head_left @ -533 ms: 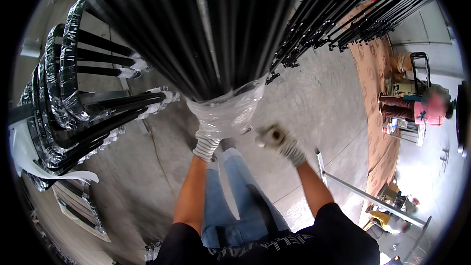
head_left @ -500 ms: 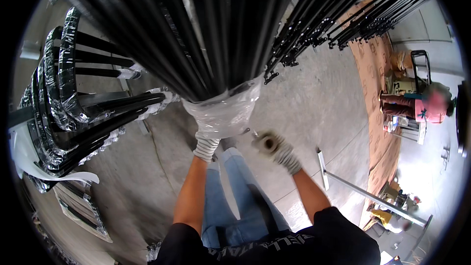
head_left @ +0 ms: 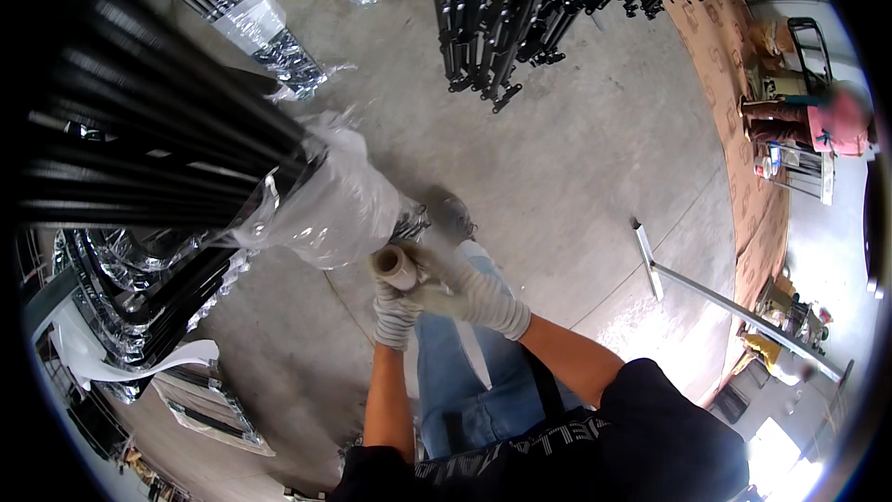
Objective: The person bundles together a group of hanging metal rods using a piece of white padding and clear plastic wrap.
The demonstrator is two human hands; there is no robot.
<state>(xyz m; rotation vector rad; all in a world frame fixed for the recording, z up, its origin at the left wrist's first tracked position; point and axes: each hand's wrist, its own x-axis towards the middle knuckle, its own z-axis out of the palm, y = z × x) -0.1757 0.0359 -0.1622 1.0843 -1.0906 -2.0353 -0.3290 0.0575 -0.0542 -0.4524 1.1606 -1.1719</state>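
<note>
Left of the small brown cardboard roll of clear stretch film (head_left: 394,266) lies one bundle of long black metal rods (head_left: 158,144), its end bagged in clear plastic wrap (head_left: 334,204); just below the roll, one gloved left hand (head_left: 395,314) and, right of it, one gloved right hand (head_left: 465,293) both grip it

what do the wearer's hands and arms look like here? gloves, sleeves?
Both the left hand and right hand wear light grey knit work gloves with ribbed cuffs ending at the wrist. Forearms are bare. A dark short-sleeved top with pale lettering covers the upper arms.
</note>
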